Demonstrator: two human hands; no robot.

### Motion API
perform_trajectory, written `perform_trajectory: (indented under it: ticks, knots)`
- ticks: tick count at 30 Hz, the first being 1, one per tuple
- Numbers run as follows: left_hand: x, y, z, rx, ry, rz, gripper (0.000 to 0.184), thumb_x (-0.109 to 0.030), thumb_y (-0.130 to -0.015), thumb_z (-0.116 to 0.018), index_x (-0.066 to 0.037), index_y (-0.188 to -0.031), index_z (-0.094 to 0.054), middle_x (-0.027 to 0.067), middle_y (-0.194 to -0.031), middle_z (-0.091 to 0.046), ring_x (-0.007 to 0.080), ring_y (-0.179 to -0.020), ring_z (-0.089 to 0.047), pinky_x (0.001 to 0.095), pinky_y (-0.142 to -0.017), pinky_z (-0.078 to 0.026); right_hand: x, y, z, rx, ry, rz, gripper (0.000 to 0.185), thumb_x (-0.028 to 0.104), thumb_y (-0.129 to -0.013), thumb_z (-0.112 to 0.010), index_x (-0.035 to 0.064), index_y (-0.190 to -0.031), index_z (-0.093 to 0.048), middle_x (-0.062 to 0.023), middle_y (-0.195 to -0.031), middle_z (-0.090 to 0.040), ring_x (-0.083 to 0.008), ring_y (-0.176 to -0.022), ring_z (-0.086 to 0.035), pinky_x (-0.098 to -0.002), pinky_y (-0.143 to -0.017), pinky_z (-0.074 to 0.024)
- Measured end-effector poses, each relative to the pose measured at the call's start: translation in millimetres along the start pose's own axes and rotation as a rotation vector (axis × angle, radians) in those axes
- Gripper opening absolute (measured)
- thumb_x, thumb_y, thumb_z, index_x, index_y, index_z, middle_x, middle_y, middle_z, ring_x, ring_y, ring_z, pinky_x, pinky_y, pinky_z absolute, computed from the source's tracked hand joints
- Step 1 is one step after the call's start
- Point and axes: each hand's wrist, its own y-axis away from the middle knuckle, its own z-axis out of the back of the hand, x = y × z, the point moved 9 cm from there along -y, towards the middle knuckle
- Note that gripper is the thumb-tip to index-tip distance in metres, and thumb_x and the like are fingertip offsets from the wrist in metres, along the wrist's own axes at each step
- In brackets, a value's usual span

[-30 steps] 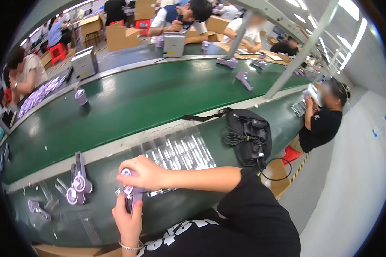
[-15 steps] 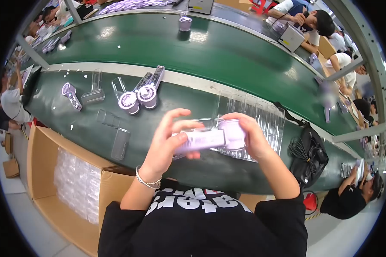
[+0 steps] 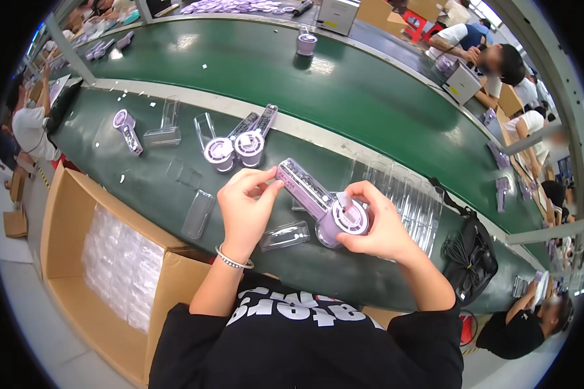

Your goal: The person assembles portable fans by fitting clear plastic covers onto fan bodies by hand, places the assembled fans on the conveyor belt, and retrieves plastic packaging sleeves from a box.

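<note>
A purple handheld device with a round, slotted head and a long dark-faced handle is held slantwise in front of me, face up. My right hand is closed around its round head. At the handle's far end, my left hand pinches with thumb and forefinger. Below the device, a clear plastic case piece lies on the table. Two similar purple devices rest behind my left hand, heads towards me, and another device lies farther left. More clear case pieces sit left of my hand.
A row of clear plastic cases stands to the right, with a black bag and cable beyond. An open carton of clear packs is at lower left. Past the pale ledge runs a green conveyor; several people work around it.
The device has turned from sideways to slanting, its face now showing upward. My left hand has gone from spread fingers to a pinch at the handle end. The view has shifted slightly.
</note>
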Motion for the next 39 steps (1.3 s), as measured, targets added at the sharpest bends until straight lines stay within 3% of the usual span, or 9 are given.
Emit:
perform_trajectory:
  ticks: [8,11,13,17,21,24,28,36,39]
  knots:
    - [-0.7,-5.6,-7.3,0.413,-0.088,0.002,0.05,-0.011,-0.078,-0.069,-0.003,-0.125,-0.053,0.0117,-0.113,-0.059,0.0179,-0.089,-0.058,0.0277,-0.07,-0.05,9.1,-26.5,16.8,-0.098,0.132,0.045,0.053,0.02,-0.058,-0.078,0.0025,-0.1,-0.051,-0.0086,-0.089,-0.062,-0.0161,-0.085,-0.06,-0.0294,-0.079,-0.0483]
    - [12.0,17.9,-17.1,0.551,-0.359,-0.08,0.074,-0.023,-0.078,-0.07,-0.003,-0.139,-0.034,0.0179,-0.129,-0.049,0.0313,-0.112,-0.052,0.038,-0.095,-0.043,-4.1,-73.3,50.8,-0.263,0.052,0.009,0.05,0.017,-0.069,-0.075,-0.0001,-0.107,-0.048,-0.0099,-0.086,-0.062,-0.0091,-0.051,-0.055,-0.0224,-0.04,-0.0424]
    - [20.2,40.2,-23.7,0.684,-0.55,-0.064,0.075,-0.027,-0.073,-0.075,-0.003,-0.135,-0.039,0.0197,-0.129,-0.046,0.0366,-0.117,-0.048,0.0401,-0.099,-0.041,-26.3,-116.8,85.1,-0.385,0.259,-0.085,0.055,0.023,-0.069,-0.074,-0.0042,-0.108,-0.046,-0.0139,-0.088,-0.062,-0.0134,-0.052,-0.059,-0.0258,-0.042,-0.0465]
    - [29.8,75.9,-31.0,0.804,-0.685,-0.101,0.069,-0.027,-0.069,-0.077,-0.005,-0.127,-0.048,0.0153,-0.13,-0.046,0.0329,-0.112,-0.05,0.0394,-0.096,-0.043,-97.3,-189.3,128.9,-0.468,0.425,-0.241,0.068,0.028,-0.065,-0.075,-0.0072,-0.114,-0.045,-0.0173,-0.09,-0.063,-0.0182,-0.056,-0.063,-0.0262,-0.044,-0.0508]
    - [32.2,69.2,-20.3,0.714,-0.689,-0.068,0.049,-0.021,-0.068,-0.075,-0.008,-0.112,-0.056,0.0075,-0.116,-0.055,0.0276,-0.101,-0.055,0.0391,-0.086,-0.047,-60.7,-225.3,104.4,-0.521,0.907,0.195,0.098,0.032,-0.06,-0.08,-0.0073,-0.135,-0.031,-0.0303,-0.14,-0.026,-0.0402,-0.129,-0.034,-0.0394,-0.109,-0.0308]
    - [37.9,51.6,0.4,0.584,-0.502,0.093,0.045,-0.017,-0.075,-0.071,-0.005,-0.112,-0.051,0.0097,-0.092,-0.062,0.0246,-0.077,-0.062,0.0357,-0.071,-0.05,4.9,-201.3,-13.9,-0.094,0.744,0.36,0.073,0.04,-0.07,-0.073,-0.0018,-0.124,-0.046,-0.0237,-0.114,-0.059,-0.0353,-0.109,-0.057,-0.041,-0.094,-0.044]
    - [50.7,39.2,16.8,0.456,-0.211,0.279,0.049,-0.023,-0.082,-0.068,0.0,-0.119,-0.046,0.0104,-0.085,-0.061,0.0197,-0.067,-0.061,0.0329,-0.064,-0.05,24.8,-175.4,-94.7,-0.066,0.892,0.316,0.093,0.049,-0.068,-0.073,-0.0023,-0.134,-0.032,-0.0252,-0.101,-0.063,-0.0384,-0.091,-0.064,-0.0427,-0.078,-0.0522]
    - [78.0,52.5,8.2,0.467,0.305,0.57,0.033,-0.018,-0.092,-0.055,-0.003,-0.12,-0.047,0.0076,-0.093,-0.062,0.0111,-0.068,-0.055,0.0253,-0.066,-0.046,35.8,-158.2,-35.3,-0.331,0.462,0.295,0.077,0.026,-0.061,-0.071,0.0028,-0.123,-0.033,-0.0202,-0.087,-0.063,-0.0354,-0.079,-0.065,-0.0402,-0.074,-0.0526]
    - [70.7,53.6,-1.1,0.509,0.44,0.578,0.036,-0.022,-0.095,-0.05,-0.002,-0.126,-0.045,0.0085,-0.096,-0.062,0.0119,-0.07,-0.055,0.0257,-0.067,-0.046,46.2,-121.0,11.7,-0.17,0.088,0.418,0.076,0.018,-0.063,-0.07,0.0073,-0.129,-0.032,-0.0138,-0.102,-0.06,-0.0229,-0.099,-0.06,-0.0347,-0.092,-0.0449]
